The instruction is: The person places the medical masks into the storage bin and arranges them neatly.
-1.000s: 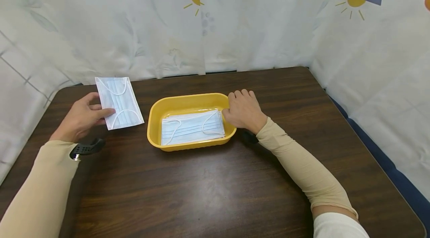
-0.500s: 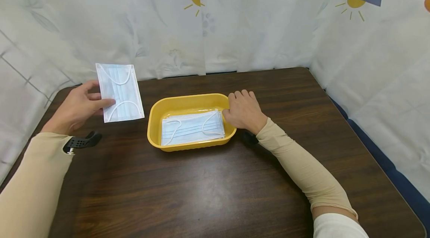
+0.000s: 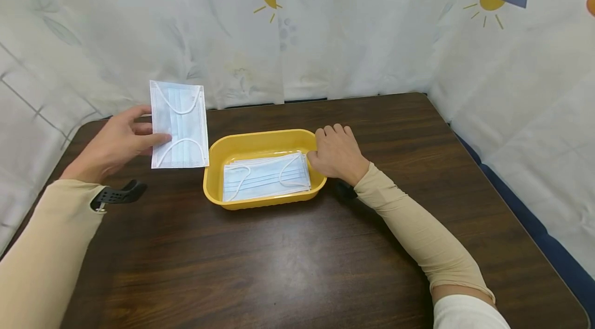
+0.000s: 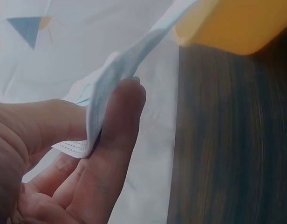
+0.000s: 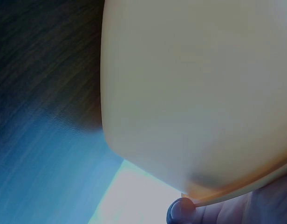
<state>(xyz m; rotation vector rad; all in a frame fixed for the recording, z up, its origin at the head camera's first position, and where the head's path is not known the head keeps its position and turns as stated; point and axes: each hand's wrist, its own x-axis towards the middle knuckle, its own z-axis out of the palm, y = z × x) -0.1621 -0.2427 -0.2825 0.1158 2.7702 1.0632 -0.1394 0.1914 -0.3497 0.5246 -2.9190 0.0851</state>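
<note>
Between thumb and fingers, my left hand (image 3: pixel 118 143) pinches a pale blue face mask (image 3: pixel 180 125) by its left edge. The mask is raised above the table, upright, its white ear loops facing me; its lower right corner overlaps the tub's left rim in the head view. In the left wrist view the mask (image 4: pixel 104 93) bends between thumb and fingers. My right hand (image 3: pixel 337 151) grips the right rim of a yellow plastic tub (image 3: pixel 260 138). Inside the tub lies a stack of face masks (image 3: pixel 267 179), loops on top. The right wrist view shows the tub's outer wall (image 5: pixel 190 93) close up.
The tub stands on a dark brown wooden table (image 3: pixel 279 267). White patterned cloth (image 3: pixel 325 50) hangs behind the table and along both sides. A dark blue strip (image 3: pixel 534 223) shows beyond the right table edge.
My left hand has lifted the face mask higher, then moved it right towards the tub, and the mask now stands straighter. The right hand and the tub have stayed in place.
</note>
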